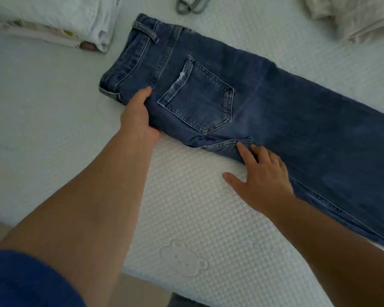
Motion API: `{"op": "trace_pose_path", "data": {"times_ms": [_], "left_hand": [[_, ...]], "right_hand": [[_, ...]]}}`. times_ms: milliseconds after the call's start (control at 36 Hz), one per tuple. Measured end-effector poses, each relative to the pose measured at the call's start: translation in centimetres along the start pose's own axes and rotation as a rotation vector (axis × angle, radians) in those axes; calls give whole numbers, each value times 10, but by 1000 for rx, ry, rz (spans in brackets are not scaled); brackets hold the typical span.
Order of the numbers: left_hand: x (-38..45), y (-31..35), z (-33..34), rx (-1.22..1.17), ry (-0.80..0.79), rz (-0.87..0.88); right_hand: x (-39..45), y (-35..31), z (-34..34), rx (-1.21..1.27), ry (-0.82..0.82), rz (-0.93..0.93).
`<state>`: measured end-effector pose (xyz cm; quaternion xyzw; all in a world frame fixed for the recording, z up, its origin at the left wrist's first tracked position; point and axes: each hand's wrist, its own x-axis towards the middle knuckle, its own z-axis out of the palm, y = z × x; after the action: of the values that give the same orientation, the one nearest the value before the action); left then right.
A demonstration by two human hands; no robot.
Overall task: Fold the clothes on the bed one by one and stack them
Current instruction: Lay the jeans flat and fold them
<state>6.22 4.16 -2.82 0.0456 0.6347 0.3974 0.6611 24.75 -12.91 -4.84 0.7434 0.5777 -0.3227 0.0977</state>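
Two bare arms, left hand (140, 116), right hand (264, 180), short blue sleeve (24, 282) on the left arm, no rings

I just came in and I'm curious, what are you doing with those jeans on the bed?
A person is folding blue jeans laid flat on the bed, back pocket up. The left hand grips the edge near the waistband, and the right hand presses flat by the crotch seam. Folded white clothes already sit at the far left; a beige garment waits at the far right.
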Motion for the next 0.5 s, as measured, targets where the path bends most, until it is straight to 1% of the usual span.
{"op": "trace_pose_path", "data": {"times_ms": [56, 83, 111, 167, 222, 278, 333, 389, 444, 500], "left_hand": [[-2, 1, 4, 13, -53, 20], [-3, 1, 5, 32, -50, 97], [-6, 0, 7, 90, -23, 222], [-18, -6, 16, 330, 34, 510], [-37, -19, 28, 591, 16, 737], [-53, -39, 37, 807, -104, 952], [-64, -64, 41, 1018, -282, 1111], [-67, -87, 39, 1240, -445, 1157], [-67, -107, 30, 1502, -575, 1075], [-65, -122, 21, 1683, -644, 990]], "right_hand": [[0, -1, 1, -25, -20, -3], [0, -2, 1, -32, -25, -7], [0, -2, 2, -41, -29, -11], [-1, -1, 5, -60, -27, -16], [-1, 0, 7, -64, -22, -18], [-1, 1, 10, -56, -15, -20], [-1, 1, 11, -32, 1, -31], [-5, 2, 11, 16, 49, -50], [-10, 3, 8, 73, 102, -105], [-17, 6, 7, 88, 116, -166]]}}
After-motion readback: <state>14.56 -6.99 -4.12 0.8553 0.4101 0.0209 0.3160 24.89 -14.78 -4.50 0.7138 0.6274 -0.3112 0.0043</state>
